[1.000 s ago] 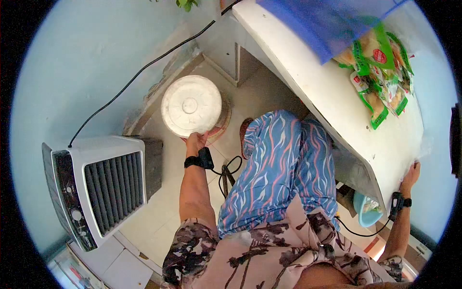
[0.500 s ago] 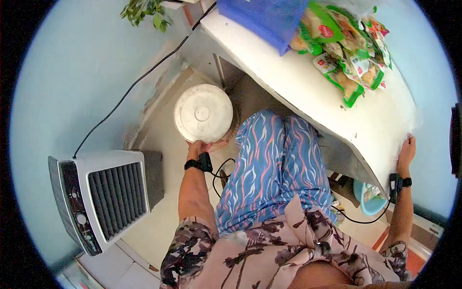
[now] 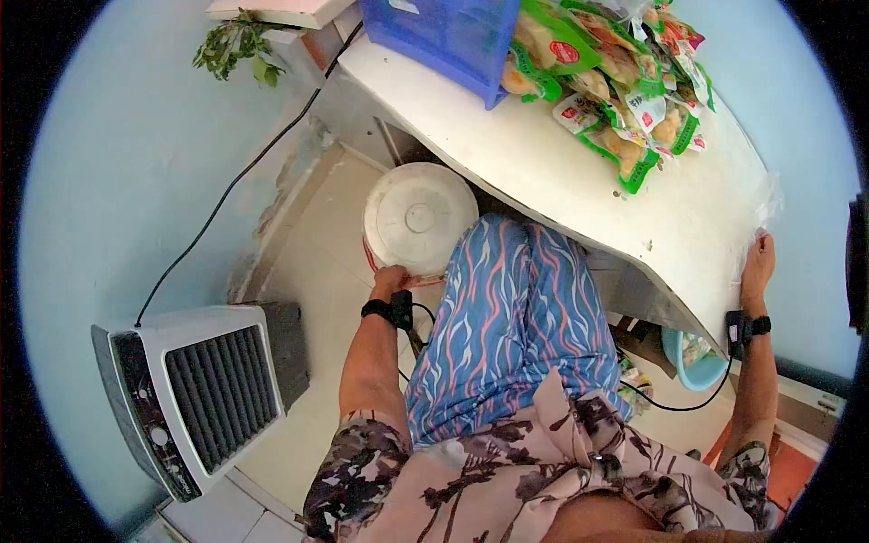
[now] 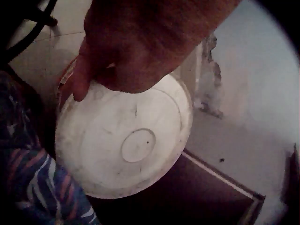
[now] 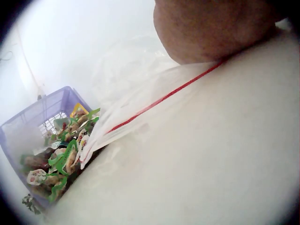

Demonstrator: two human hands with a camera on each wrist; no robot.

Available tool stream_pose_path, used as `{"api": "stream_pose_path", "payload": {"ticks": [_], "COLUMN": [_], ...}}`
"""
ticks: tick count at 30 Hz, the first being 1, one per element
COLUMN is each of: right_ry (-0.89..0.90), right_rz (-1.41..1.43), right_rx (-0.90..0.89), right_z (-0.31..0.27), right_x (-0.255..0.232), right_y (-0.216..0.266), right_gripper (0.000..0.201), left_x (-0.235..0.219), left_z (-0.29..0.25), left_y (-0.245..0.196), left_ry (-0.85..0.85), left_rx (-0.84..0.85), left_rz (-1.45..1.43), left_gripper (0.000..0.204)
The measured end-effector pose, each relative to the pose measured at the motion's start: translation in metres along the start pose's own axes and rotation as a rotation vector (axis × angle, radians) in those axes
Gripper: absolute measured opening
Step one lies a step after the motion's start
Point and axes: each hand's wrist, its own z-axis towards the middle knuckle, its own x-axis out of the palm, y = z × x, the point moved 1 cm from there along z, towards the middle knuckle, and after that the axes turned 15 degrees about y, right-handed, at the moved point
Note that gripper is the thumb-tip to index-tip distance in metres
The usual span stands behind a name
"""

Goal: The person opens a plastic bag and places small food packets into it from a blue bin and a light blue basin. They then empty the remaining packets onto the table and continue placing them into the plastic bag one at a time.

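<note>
The left hand grips the near rim of a round white lidded bucket that stands on the tiled floor, partly under the far left end of the white table. In the left wrist view the fingers curl over the lid's edge, thumb side hidden, so the hold looks like a pinch on the rim only. The right hand lies on the table's right edge with fingers stretched flat, pressing a clear plastic bag with a red strip; it grasps nothing.

The weak point, as I judge it, is that one-sided hold. If the lid sits loose, a pull at the rim may lift the lid alone or tip the bucket toward the patterned trouser leg just beside it. The bucket's far side lies under the tabletop, so lifting it straight up could knock it against the underside.

A black cable loops on the floor near the left wrist; dragging the bucket nearer could snag it. The person leans on the right hand, and the slick plastic under the palm could slide, taking balance with it. The green snack packets and blue basket sit far up the table, well apart from either hand, and the fan unit stands near left
</note>
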Motion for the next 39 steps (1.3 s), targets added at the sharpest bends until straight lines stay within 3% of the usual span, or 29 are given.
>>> {"api": "stream_pose_path", "payload": {"ticks": [2,3,6,9,12,14,15,18,19,21,22,24,25,28,31,36,39], "right_ry": [-0.002,-0.007,-0.022,-0.018,-0.023,-0.023,-0.020,-0.034,-0.045,-0.015,0.001,0.007,0.008,0.004,-0.100,-0.024,-0.116], "right_rz": [-0.014,-0.021,-0.049,-0.023,0.013,0.006,-0.006,-0.038,-0.045,0.008,0.035,0.019,0.014,0.039,-0.003,0.090,0.102], "right_rx": [-0.012,-0.019,-0.079,-0.084,-0.079,-0.066,-0.054,-0.042,-0.040,-0.044,-0.047,-0.005,0.014,-0.048,-0.029,0.030,-0.022], "right_z": [0.000,-0.001,-0.005,-0.006,-0.009,-0.009,-0.006,-0.006,-0.007,-0.007,-0.007,-0.010,-0.011,-0.010,-0.002,0.008,0.015], "right_x": [-0.001,-0.002,-0.005,-0.004,-0.007,-0.009,-0.007,-0.006,-0.007,-0.007,-0.007,-0.009,-0.009,-0.006,0.004,0.018,0.034], "right_y": [0.001,0.003,0.008,0.003,0.015,0.013,0.005,0.004,0.006,0.003,0.003,0.016,0.021,0.014,0.014,0.011,0.005], "right_gripper": [0.017,0.016,0.014,0.013,0.012,0.012,0.013,0.016,0.017,0.020,0.021,0.021,0.022,0.026,0.024,0.036,0.037], "left_x": [-0.001,0.016,0.014,-0.005,0.034,0.023,-0.013,-0.057,-0.050,-0.075,-0.087,-0.120,-0.113,-0.101,-0.106,-0.104,-0.119], "left_z": [0.007,0.027,0.023,0.016,0.078,0.089,0.072,0.044,0.049,0.033,0.024,-0.012,-0.004,0.003,-0.017,-0.018,-0.018], "left_y": [-0.012,0.007,0.000,-0.037,-0.003,-0.016,-0.049,-0.113,-0.113,-0.142,-0.156,-0.178,-0.168,-0.156,-0.169,-0.168,-0.166], "left_ry": [0.008,0.042,0.155,0.171,0.039,0.094,0.189,0.109,0.098,0.330,0.354,0.396,0.534,0.634,0.547,0.405,0.298], "left_rx": [-0.065,-0.102,-0.001,0.085,0.380,0.484,0.489,0.459,0.518,0.393,0.284,0.266,0.294,0.270,0.313,0.255,0.298], "left_rz": [0.130,-0.127,-0.150,0.166,-0.352,-0.400,-0.273,0.112,-0.204,-1.036,-1.425,-1.373,-1.443,-1.471,-1.493,-1.413,-1.336], "left_gripper": [0.038,0.043,0.039,0.040,0.032,0.033,0.037,0.047,0.048,0.053,0.057,0.056,0.059,0.061,0.055,0.048,0.047]}}
